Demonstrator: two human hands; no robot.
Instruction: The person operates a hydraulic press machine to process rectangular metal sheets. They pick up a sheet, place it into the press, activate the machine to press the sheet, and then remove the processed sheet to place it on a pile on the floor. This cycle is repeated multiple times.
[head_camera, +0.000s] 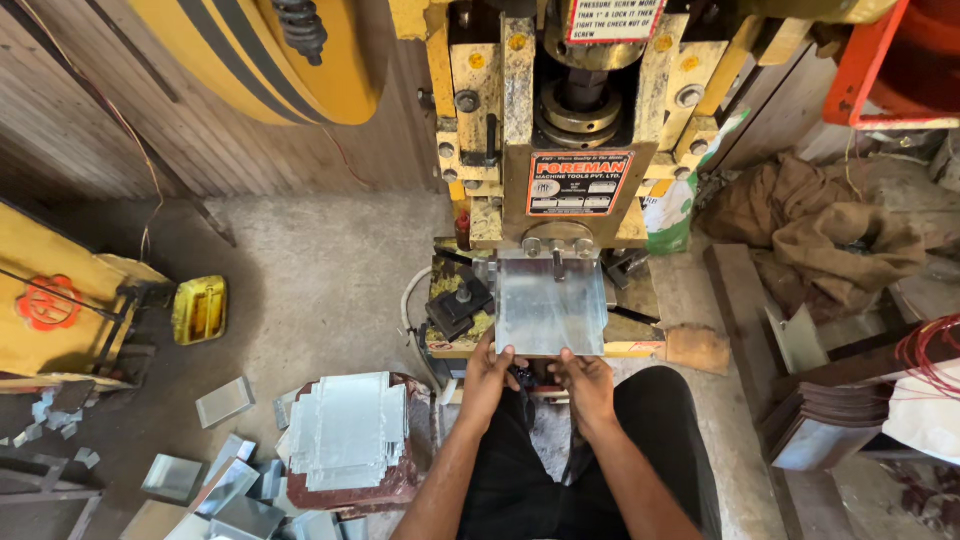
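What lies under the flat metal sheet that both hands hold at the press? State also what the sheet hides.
The metal sheet rests on the yellow press bed, gripped by the left hand and right hand. A black block sits beside it. The bed's middle is covered.

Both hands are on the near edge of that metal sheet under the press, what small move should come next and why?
Probably nudge the metal sheet slightly further in until it seats squarely under the ram. The left hand and right hand grip only its near edge, and the sheet looks slightly skewed on the bed. Keeping fingers at that edge seems wise.
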